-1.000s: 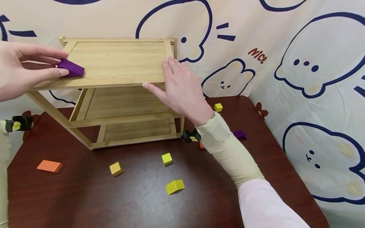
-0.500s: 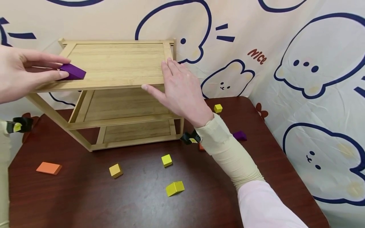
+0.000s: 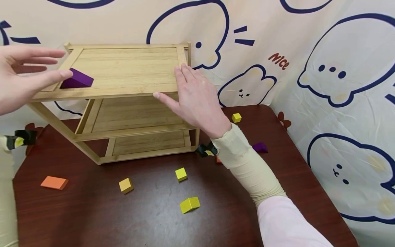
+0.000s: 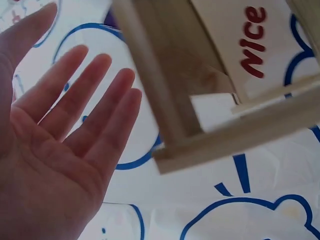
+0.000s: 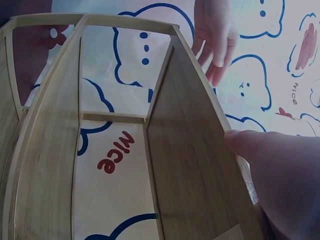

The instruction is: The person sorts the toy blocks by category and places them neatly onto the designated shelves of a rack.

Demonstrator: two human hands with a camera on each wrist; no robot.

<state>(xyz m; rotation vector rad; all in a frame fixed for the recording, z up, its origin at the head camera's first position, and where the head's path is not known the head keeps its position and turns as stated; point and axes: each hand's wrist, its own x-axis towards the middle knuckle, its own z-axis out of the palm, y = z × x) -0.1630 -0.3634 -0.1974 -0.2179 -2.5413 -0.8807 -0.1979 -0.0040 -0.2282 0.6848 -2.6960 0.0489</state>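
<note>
A purple wedge-shaped block (image 3: 78,79) lies on the top board of a light wooden three-tier shelf (image 3: 129,68), at its left front. Just left of the block is my left hand (image 3: 26,73), its fingers straight and spread; the left wrist view shows the palm of that hand (image 4: 65,150) with nothing in it. My right hand (image 3: 199,96) rests flat on the right end of the top board, thumb at the front edge. In the right wrist view the thumb of the right hand (image 5: 280,165) touches the board's rim.
On the dark table (image 3: 102,212) are an orange flat block (image 3: 54,183), a tan cube (image 3: 126,185), a yellow cube (image 3: 181,174), a yellow wedge-like block (image 3: 190,204), a far yellow cube (image 3: 236,118) and another purple block (image 3: 260,147). A printed cloth (image 3: 308,85) hangs behind.
My left hand has let go of the purple block and drawn back to the left with its fingers spread. The block stays on the top board. My right hand keeps its place.
</note>
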